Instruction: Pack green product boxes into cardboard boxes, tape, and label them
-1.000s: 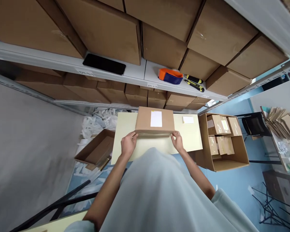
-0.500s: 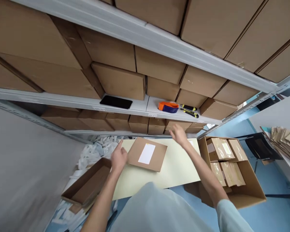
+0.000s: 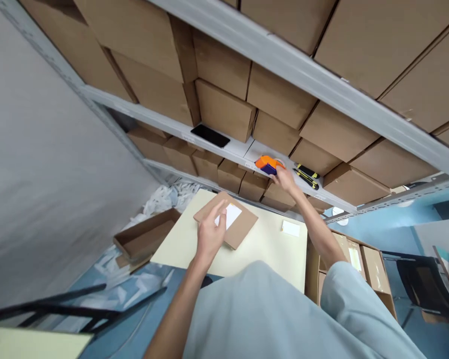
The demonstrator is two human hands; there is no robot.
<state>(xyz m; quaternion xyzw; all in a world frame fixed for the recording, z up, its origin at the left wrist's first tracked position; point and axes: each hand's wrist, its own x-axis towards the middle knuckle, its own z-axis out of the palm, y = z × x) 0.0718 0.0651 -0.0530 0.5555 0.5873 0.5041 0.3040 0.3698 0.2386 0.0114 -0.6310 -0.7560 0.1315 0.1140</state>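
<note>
My right hand (image 3: 285,179) reaches up to the shelf and is closed round one end of an orange and purple tape dispenser (image 3: 266,163). A pale roll shows just behind that dispenser. Over the near left part of a flat brown cardboard box (image 3: 244,228) is my left hand (image 3: 210,233), fingers apart and slightly bent. It covers part of the white label (image 3: 232,214) on the box; whether the fingertips touch the box I cannot tell. The box lies on a pale yellow tabletop (image 3: 273,254).
On the shelf lie a black phone (image 3: 210,135) and yellow-black utility knives (image 3: 306,177), with cardboard boxes (image 3: 224,107) behind. A small white card (image 3: 291,228) rests on the table. An open carton (image 3: 145,234) stands left; a large carton (image 3: 313,269) holding taped boxes stands right.
My right hand has moved up from above the table to the shelf and taken hold of the tape dispenser. My left hand has shifted from beside the box to over it. The view has tilted.
</note>
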